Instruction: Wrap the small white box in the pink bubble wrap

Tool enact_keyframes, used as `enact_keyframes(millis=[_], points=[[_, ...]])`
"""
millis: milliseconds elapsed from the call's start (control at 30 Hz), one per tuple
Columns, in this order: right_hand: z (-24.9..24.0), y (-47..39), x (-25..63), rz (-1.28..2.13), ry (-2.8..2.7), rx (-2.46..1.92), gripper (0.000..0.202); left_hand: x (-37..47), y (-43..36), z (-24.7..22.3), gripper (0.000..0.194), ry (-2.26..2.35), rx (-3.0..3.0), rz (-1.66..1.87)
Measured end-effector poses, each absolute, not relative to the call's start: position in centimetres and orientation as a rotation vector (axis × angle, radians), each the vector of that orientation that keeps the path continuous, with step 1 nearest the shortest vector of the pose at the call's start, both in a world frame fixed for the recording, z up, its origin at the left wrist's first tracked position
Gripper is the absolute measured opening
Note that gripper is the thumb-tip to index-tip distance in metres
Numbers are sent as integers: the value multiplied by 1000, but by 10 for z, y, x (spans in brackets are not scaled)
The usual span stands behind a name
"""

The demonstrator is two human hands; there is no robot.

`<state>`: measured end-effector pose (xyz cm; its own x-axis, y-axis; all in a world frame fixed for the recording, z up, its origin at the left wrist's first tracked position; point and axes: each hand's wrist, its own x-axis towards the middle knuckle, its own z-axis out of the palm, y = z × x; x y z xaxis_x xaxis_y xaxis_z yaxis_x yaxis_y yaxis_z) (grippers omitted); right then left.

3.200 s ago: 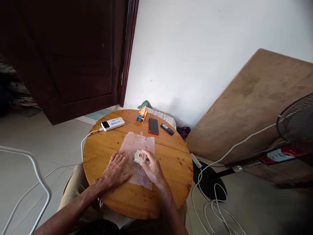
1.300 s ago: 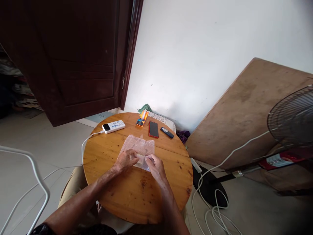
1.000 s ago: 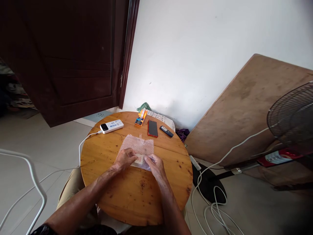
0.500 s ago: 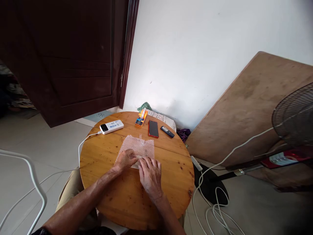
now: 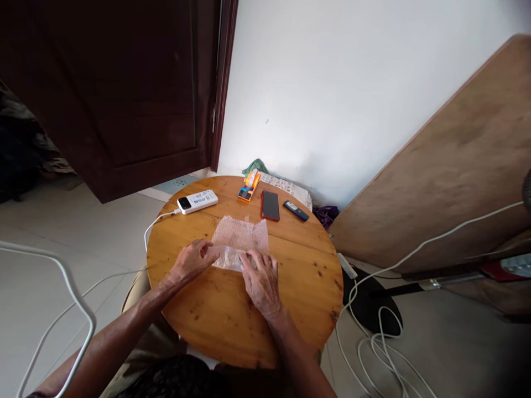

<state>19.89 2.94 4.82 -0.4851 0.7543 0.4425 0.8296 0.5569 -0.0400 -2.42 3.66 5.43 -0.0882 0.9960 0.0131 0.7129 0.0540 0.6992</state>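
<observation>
A sheet of clear bubble wrap lies on the round wooden table, its near part folded over a small box that is now hidden inside. My left hand pinches the left edge of the folded wrap. My right hand lies flat, fingers apart, pressing down on the near right part of the fold.
At the table's far side lie a white power bank with a white cable, an orange tape dispenser, a red-edged phone and a small dark device. A board leans on the wall at right; cables trail on the floor.
The small box that lay in the open on the wrap has been covered by the folded wrap. My right hand went from pinching to pressing flat. The camera view shifted left.
</observation>
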Motion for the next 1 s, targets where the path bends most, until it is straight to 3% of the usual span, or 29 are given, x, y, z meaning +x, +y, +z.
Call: enact_keyframes(millis=[233, 367, 567, 767, 1000], points=[[42, 29, 195, -208, -2362, -1286, 29, -32, 33, 62, 43, 1945, 1533, 586], [39, 29, 194, -217, -2345, -1288, 29, -28, 37, 60, 45, 1834, 1342, 568], [40, 27, 193, -255, -2346, -1282, 30, -26, 50, 50, 33, 1819, 1293, 601], [42, 28, 193, -221, -2344, -1289, 28, -23, 53, 49, 35, 1720, 1385, 703], [41, 28, 193, -172, -2355, -1302, 32, -5, 48, 57, 10, 1697, 1087, 763]])
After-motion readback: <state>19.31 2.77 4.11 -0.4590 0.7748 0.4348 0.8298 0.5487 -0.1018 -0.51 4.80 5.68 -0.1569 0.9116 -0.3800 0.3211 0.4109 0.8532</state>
